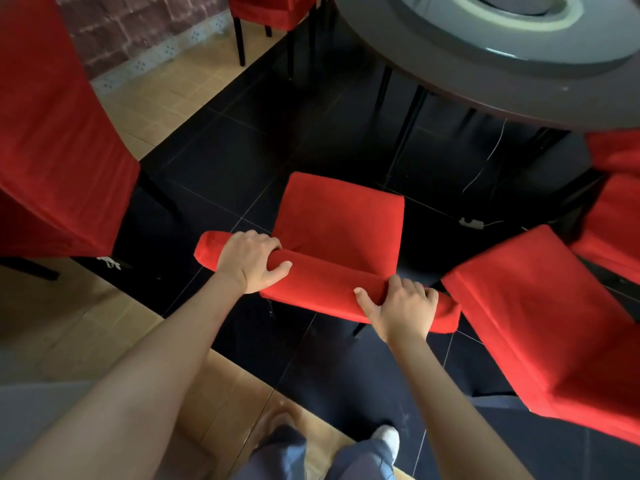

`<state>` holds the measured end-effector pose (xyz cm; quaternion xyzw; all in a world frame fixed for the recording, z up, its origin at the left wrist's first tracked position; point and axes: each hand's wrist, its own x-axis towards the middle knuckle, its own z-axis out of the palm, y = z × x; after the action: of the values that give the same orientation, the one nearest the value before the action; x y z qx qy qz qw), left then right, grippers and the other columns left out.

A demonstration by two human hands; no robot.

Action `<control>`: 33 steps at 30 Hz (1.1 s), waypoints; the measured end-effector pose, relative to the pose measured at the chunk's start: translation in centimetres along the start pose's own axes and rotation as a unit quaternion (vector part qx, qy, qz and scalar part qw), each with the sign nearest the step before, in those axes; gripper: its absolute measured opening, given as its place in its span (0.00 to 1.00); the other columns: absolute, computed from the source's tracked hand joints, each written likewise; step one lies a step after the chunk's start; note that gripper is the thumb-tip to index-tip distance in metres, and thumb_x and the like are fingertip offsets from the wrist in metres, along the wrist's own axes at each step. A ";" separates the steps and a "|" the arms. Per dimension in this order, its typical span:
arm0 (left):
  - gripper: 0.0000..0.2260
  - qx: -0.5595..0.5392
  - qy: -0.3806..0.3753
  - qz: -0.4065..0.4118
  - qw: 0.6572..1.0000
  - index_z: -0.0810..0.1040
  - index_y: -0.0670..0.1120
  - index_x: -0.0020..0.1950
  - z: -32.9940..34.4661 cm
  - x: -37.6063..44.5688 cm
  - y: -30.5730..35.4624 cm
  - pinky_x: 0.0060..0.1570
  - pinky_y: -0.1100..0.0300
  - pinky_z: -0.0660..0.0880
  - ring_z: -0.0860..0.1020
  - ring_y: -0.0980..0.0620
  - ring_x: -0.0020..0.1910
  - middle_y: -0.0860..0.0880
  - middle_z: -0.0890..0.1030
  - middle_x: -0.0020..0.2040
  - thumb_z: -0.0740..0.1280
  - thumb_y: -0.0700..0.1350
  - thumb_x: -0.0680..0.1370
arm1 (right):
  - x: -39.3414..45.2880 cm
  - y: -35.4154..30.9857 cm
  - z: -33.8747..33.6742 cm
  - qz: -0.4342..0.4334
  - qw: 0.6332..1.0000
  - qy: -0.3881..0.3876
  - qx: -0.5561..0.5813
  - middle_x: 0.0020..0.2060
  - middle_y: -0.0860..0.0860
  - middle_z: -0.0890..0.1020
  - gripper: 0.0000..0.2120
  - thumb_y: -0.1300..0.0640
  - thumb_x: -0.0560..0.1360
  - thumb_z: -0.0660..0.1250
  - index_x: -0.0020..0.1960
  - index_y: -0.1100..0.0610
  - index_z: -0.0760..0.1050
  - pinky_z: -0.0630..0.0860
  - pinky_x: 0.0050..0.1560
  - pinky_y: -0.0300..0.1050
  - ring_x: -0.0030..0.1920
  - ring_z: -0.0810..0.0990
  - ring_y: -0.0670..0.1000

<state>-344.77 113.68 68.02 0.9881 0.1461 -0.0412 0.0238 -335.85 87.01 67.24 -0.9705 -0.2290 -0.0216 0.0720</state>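
Chair: the red chair [341,220] stands on the dark floor [225,161], with its seat turned toward the round table [485,95].
Chair back: its top [322,277] (soft and covered in red cloth) lies slanted, with the left end farther off and the right end closer to the person.
Left hand: the left hand [251,259] grips the left part of the top, with fingers curled over the far side and thumb on the near side.
Right hand: the right hand [403,306] grips the right part the same way, with fingers wrapped over and thumb pointing left along the cloth.
Place: the chair is close to the near edge of the dark floor, where the tan floor [86,323] starts. The front of the seat stops short of the table's edge.
Right side: a second red chair [540,323] stands just beside it. Its corner is very near the right end of the top, and I cannot tell if they touch.
Left side: a big red chair back [52,150] stands well apart.
Far end: one more red chair [273,8] stands by the brick wall [114,29].
On the floor: a thin cord [485,168] runs down to a small white plug [471,222] near the seat's right side.
Bottom: blue-grey trousers [284,455] and a white shoe [388,438] show.
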 end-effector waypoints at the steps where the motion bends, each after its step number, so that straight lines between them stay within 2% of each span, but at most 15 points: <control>1: 0.32 -0.005 0.005 0.006 1.000 0.80 0.51 0.55 -0.1 0.1 -0.1 0.52 0.55 0.72 0.78 0.51 0.46 0.54 0.82 0.46 0.45 0.68 0.71 | -0.2 -0.2 0.0 0.004 1.000 0.005 0.003 0.29 0.57 0.78 0.36 0.30 0.68 0.51 0.35 0.62 0.75 0.71 0.47 0.55 0.34 0.78 0.60; 6: 0.33 -0.015 0.021 0.013 1.000 0.81 0.50 0.54 0.0 0.6 -0.5 0.51 0.55 0.72 0.78 0.51 0.46 0.54 0.83 0.45 0.45 0.67 0.70 | 0.4 -0.4 0.0 0.009 1.000 0.017 -0.004 0.29 0.55 0.78 0.34 0.30 0.68 0.52 0.35 0.61 0.76 0.70 0.46 0.55 0.34 0.78 0.59; 11: 0.23 0.001 0.021 0.020 1.000 0.81 0.50 0.54 -0.2 2.2 -1.4 0.50 0.56 0.72 0.78 0.51 0.45 0.53 0.83 0.45 0.56 0.64 0.75 | 1.8 -1.3 0.1 0.020 0.999 0.017 -0.019 0.29 0.54 0.77 0.34 0.30 0.68 0.51 0.34 0.60 0.76 0.70 0.45 0.54 0.34 0.77 0.59; 17: 0.21 0.009 0.025 0.019 0.999 0.81 0.49 0.54 -0.3 4.7 -1.7 0.50 0.56 0.71 0.78 0.50 0.45 0.52 0.83 0.45 0.59 0.62 0.76 | 4.0 -1.3 0.5 0.038 0.998 0.041 -0.004 0.27 0.54 0.76 0.32 0.31 0.67 0.54 0.32 0.60 0.75 0.70 0.43 0.53 0.32 0.76 0.58; 28: 0.22 0.007 0.025 0.031 0.999 0.81 0.49 0.55 -1.1 11.7 -1.7 0.50 0.55 0.71 0.78 0.50 0.46 0.52 0.83 0.46 0.58 0.63 0.76 | 10.4 -0.5 1.0 0.047 0.995 0.084 -0.003 0.26 0.54 0.75 0.30 0.33 0.67 0.55 0.31 0.60 0.73 0.72 0.41 0.53 0.31 0.76 0.58; 33: 0.26 0.022 0.024 0.032 0.999 0.80 0.49 0.56 -1.6 15.6 -1.9 0.50 0.54 0.72 0.78 0.49 0.46 0.51 0.83 0.46 0.52 0.64 0.76 | 13.9 -0.2 1.5 0.053 0.994 0.094 -0.005 0.26 0.55 0.75 0.31 0.33 0.68 0.55 0.32 0.61 0.74 0.72 0.42 0.53 0.31 0.76 0.58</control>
<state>-330.28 120.08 68.14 0.9933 0.1138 -0.0201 -0.0004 -323.47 93.56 66.82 -0.9754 -0.1689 -0.1102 0.0890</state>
